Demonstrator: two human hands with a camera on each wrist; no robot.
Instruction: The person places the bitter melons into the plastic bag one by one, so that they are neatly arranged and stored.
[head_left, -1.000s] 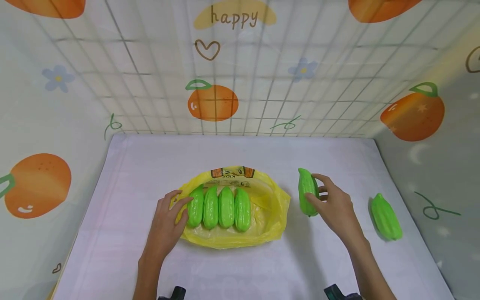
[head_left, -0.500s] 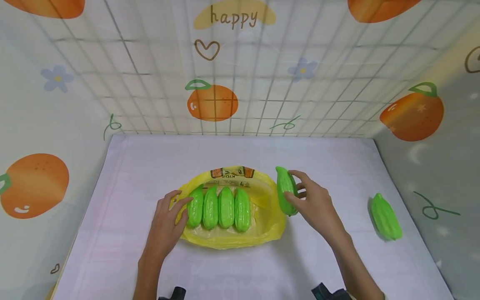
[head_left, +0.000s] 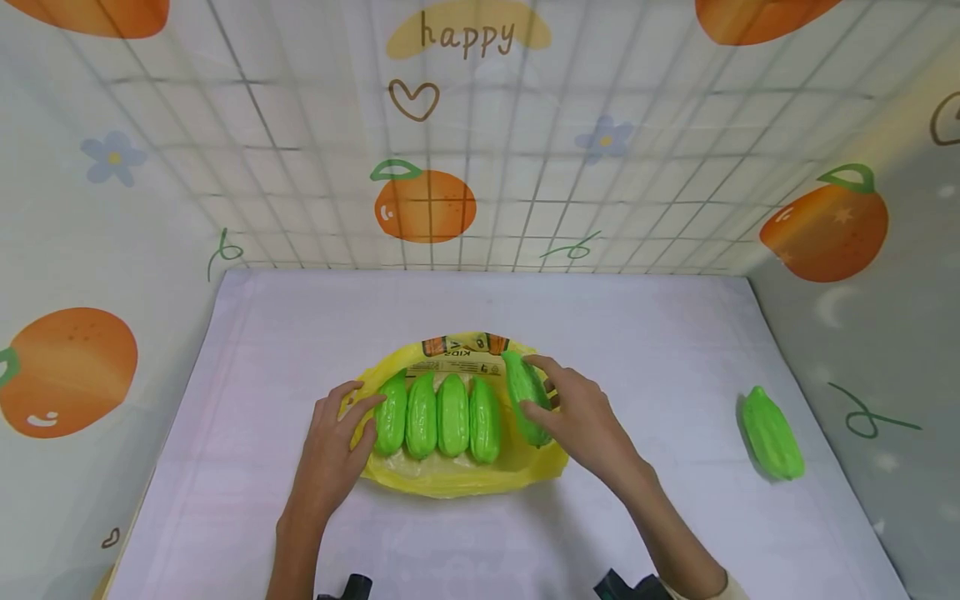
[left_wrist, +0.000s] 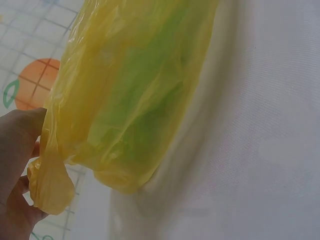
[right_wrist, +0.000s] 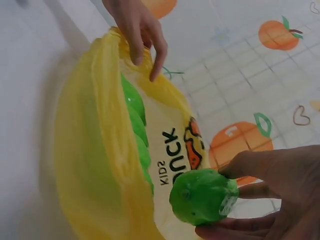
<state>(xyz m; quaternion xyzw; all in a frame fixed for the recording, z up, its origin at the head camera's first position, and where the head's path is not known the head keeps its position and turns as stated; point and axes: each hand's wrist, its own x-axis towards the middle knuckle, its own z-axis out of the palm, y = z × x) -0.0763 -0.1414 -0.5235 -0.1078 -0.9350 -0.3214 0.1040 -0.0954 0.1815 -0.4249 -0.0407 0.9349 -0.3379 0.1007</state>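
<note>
A yellow plastic bag (head_left: 465, 483) with printed lettering lies open on the table. Several green, ridged, cucumber-like vegetables (head_left: 452, 415) sit side by side inside it. My left hand (head_left: 337, 437) grips the bag's left end; in the left wrist view the gathered plastic (left_wrist: 52, 185) bulges out between thumb and fingers. Over the bag's right part, my right hand (head_left: 588, 417) holds another such green vegetable (head_left: 527, 398) between thumb and fingers. The right wrist view shows this held vegetable (right_wrist: 202, 196) end-on, at the bag's mouth.
One more green vegetable (head_left: 772, 435) lies at the right on the white tabletop (head_left: 660, 533). Walls printed with oranges and a grid (head_left: 427, 204) enclose the table at the back and both sides.
My right hand has carried the green vegetable leftward, from beside the bag to over its right part. The left hand keeps its place at the bag's left end.
</note>
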